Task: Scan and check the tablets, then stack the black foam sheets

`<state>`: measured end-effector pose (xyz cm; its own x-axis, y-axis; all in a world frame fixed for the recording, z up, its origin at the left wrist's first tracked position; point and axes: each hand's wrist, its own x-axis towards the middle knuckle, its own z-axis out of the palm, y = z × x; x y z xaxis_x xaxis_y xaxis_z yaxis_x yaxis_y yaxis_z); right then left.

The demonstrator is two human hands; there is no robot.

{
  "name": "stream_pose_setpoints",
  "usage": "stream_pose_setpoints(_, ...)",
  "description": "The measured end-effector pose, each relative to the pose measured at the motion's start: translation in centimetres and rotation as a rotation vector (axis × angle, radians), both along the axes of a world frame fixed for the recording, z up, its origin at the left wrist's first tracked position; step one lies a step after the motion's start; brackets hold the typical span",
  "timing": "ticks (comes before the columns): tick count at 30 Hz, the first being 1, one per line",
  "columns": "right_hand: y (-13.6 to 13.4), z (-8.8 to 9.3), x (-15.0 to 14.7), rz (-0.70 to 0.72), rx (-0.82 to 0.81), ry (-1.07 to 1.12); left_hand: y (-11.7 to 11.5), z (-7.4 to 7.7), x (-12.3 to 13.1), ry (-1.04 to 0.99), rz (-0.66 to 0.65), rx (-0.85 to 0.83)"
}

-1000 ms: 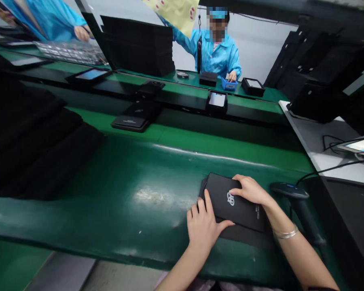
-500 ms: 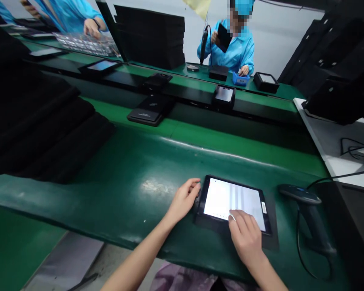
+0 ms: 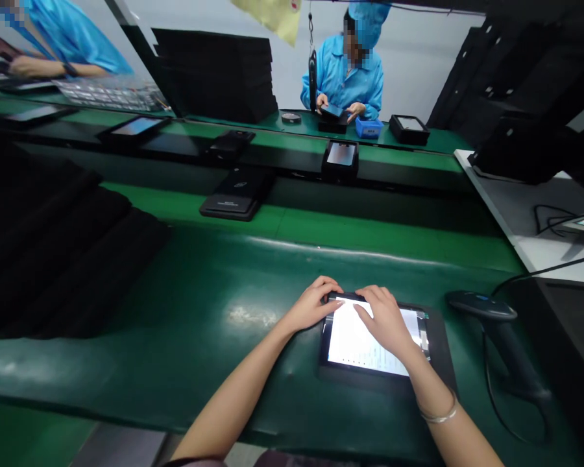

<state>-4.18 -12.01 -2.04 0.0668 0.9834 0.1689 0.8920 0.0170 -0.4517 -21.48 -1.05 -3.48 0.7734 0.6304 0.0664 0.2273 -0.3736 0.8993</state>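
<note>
A tablet with a bright white screen lies face up on a black foam tray on the green table. My left hand grips the tablet's far left corner, its thumb over the screen edge and its fingers at the far rim. Beside it, my right hand reaches across the screen and holds the far edge, fingers over the rim and thumb on the glass side. The fingertips behind the rim are hidden. A small white label shows on the tablet's right bezel.
A barcode scanner with a cable stands to the right. Stacked black trays rise at left. Beyond the table's raised edge, a black tablet lies face down on the green line. A co-worker in blue handles a device opposite.
My right hand has moved from the near edge of the screen to the far edge. My left hand has shifted from beside the tablet onto its far left corner.
</note>
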Motion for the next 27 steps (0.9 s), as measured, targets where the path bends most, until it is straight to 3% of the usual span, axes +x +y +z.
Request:
stream_pose_setpoints(10, -0.08, -0.4, -0.05, -0.025, -0.015, 0.055, -0.22, -0.3, 0.15, 0.01, -0.028, 0.011)
stream_pose_setpoints(19, -0.02, -0.47, -0.06, -0.03, -0.024, 0.092, 0.64, 0.29, 0.59, 0.023, -0.165, 0.01)
stream_pose_setpoints(27, 0.04, -0.21, 0.02, -0.025, -0.046, 0.084, 0.29, -0.26, 0.55, 0.012, -0.1, 0.007)
